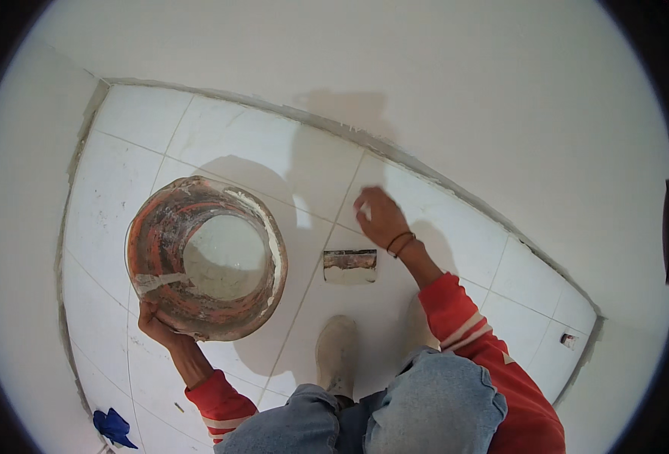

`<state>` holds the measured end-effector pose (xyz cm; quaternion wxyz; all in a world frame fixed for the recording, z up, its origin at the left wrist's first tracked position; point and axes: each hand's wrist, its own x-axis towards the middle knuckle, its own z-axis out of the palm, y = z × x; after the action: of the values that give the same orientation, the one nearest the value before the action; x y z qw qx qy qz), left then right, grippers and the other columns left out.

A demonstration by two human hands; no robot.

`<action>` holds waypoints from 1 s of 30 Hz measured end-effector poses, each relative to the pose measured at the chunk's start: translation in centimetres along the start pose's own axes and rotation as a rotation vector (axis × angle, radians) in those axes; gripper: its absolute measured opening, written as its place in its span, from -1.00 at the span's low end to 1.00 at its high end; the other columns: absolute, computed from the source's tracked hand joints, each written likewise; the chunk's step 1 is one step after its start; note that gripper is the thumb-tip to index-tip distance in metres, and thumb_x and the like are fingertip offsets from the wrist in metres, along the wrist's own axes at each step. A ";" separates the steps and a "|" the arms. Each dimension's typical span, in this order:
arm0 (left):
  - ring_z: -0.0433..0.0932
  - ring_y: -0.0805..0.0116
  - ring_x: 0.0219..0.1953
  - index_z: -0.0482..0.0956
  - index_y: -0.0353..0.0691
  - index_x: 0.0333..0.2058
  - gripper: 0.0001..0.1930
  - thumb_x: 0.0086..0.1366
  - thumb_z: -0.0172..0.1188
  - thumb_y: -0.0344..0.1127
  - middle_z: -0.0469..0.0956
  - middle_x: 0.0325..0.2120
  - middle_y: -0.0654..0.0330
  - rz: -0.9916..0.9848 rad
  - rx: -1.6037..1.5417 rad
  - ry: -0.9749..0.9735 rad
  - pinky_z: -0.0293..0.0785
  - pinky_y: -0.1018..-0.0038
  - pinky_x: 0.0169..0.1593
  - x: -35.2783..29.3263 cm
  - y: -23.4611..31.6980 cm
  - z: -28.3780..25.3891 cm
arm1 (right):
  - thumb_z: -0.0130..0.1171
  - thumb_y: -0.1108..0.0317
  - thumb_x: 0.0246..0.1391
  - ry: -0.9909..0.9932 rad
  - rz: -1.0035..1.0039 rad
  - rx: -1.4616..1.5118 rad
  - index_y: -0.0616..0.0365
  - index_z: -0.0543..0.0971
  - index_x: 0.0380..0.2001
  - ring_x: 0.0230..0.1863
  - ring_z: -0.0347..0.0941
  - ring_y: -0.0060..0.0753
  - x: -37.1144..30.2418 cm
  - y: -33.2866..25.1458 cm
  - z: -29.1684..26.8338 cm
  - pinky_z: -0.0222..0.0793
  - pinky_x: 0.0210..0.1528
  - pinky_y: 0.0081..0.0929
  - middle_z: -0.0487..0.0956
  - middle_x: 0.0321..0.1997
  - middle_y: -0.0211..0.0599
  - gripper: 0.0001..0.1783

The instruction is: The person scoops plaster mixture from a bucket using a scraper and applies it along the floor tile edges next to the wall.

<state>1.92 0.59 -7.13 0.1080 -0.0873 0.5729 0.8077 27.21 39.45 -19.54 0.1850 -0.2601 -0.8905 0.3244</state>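
Note:
A round orange-brown bucket [280, 250], caked with dried plaster, stands tilted toward me on the left. Pale wet plaster [224, 253] covers its bottom. My left hand [156, 321] is closed on the near left part of the bucket's rim; its fingers are partly hidden. A flat whitish strip [162, 281], perhaps a putty knife, lies against the inner wall just above that hand. To the right of the bucket, my right hand [382, 216] hovers with loosely curled fingers, a gap at the thumb and nothing visible in it. Below it, a wide scraper [350, 266] smeared with plaster lies on the floor.
White floor tiles [455, 234] run up to pale walls [455, 98], with a rough grey strip along the joint. My boot [337, 348] stands just below the scraper. A blue crumpled thing [115, 428] lies at lower left, and a small object [568, 341] at far right.

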 end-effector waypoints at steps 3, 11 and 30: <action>0.61 0.24 -0.19 0.52 -0.28 -0.30 -0.81 0.35 -0.10 -0.40 0.60 -0.23 0.08 0.004 -0.010 -0.047 0.60 0.24 -0.05 0.3 -0.3 -1.0 | 0.17 0.52 0.04 -0.046 0.165 -0.129 0.09 0.48 -0.23 0.05 0.61 0.22 2.4 1.7 0.7 0.58 0.09 0.01 0.32 0.51 0.11 -0.80; 0.63 0.20 -0.22 0.53 -0.37 -0.34 -0.80 0.17 -0.08 -0.47 0.60 -0.26 0.06 0.035 0.004 0.009 0.66 0.25 -0.10 0.0 -0.8 -1.5 | 0.18 0.44 0.07 -0.255 0.320 -0.267 0.30 0.54 -0.05 0.01 0.66 0.24 5.6 0.4 1.8 0.61 0.08 0.04 0.10 0.63 0.18 -0.65; 0.63 0.07 0.05 0.51 -0.43 0.09 -0.56 0.36 -0.13 -0.31 0.61 0.05 -0.09 -0.024 -0.058 -0.045 0.61 0.12 0.14 -1.1 0.1 0.6 | 0.26 0.32 0.13 -0.421 0.177 -0.123 0.16 0.55 -0.09 -0.20 0.69 0.10 -5.4 -9.7 3.5 0.61 -0.19 0.01 0.63 0.10 0.09 -0.71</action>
<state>2.97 1.04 -6.59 0.1282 -0.0790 0.5457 0.8243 26.42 28.28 -16.42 -0.0503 -0.2747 -0.9012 0.3315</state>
